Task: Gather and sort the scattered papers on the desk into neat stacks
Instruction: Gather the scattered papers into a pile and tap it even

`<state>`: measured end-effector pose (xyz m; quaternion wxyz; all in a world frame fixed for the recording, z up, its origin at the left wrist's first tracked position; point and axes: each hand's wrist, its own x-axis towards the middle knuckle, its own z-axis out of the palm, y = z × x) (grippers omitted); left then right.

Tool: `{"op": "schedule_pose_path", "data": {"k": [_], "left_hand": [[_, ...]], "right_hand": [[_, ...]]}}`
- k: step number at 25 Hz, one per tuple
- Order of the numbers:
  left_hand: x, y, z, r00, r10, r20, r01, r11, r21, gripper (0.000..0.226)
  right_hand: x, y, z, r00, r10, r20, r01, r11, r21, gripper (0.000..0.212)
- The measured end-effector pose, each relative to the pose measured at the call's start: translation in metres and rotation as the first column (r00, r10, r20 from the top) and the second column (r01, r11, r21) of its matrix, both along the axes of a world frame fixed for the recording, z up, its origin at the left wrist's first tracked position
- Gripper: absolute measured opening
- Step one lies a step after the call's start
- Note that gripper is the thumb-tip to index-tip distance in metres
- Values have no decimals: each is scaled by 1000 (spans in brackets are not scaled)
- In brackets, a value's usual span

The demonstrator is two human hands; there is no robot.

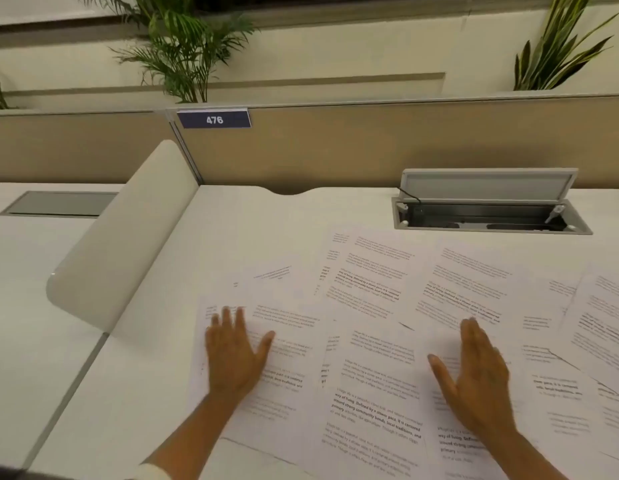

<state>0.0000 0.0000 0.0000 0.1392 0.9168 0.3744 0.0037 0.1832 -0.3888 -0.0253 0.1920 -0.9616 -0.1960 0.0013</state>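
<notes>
Off to the left of both hands, neighbouring desk (pixel 31 306): a white top with a closed grey hatch (pixel 58 203) set flush in it.
Divider (pixel 128 237): a rounded white panel standing upright between the two desks, just left of the left hand and reaching beyond it.
Number plate (pixel 214 119): dark blue and reading 476, it is fixed on the beige partition (pixel 336 147) well beyond the left hand, and a palm (pixel 183 46) rises behind it.
Left hand (pixel 233 355): it lies palm down with the fingers straight and the thumb spread wide, pressing flat on the leftmost sheet (pixel 290 344) and gripping nothing.
Papers (pixel 367 271): printed white sheets lie loose and overlapping on the desk (pixel 259 230), under both hands, between them, beyond them and out past the right hand to the edge of view. Several lie askew.
Middle sheet (pixel 377 393): it lies between the two hands on top of its neighbours, with a few lines in bold.
Right hand (pixel 478 375): it lies palm down with straight fingers held together and the thumb out toward the left hand, resting flat on the sheets with nothing pinched or held.
Cable box (pixel 488 216): a grey recess sunk in the desk beyond the right hand, just past the far edge of the papers, with its lid (pixel 488 183) propped up.
Spiky plant (pixel 557 53): it stands behind the partition, far beyond the right hand.
</notes>
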Motion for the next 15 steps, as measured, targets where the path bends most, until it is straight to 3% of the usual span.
{"op": "schedule_pose_path", "data": {"k": [2,4,11,15], "left_hand": [[-24,21,-2,982,187,-3,-187,982,-30,109],[-42,37,-9,965,257,-48,-260,964,-62,112],[-20,9,-17,979,180,-97,-189,977,-99,105],[-5,-12,-12,978,185,-97,-199,968,-154,103]], "right_hand": [[-6,-15,-2,998,-40,-40,37,997,-74,96],[-15,-21,-9,994,-84,-65,73,984,-161,99],[-24,61,2,987,-104,-125,85,985,-148,95],[-32,128,7,984,-5,-176,-11,996,-89,85]]}}
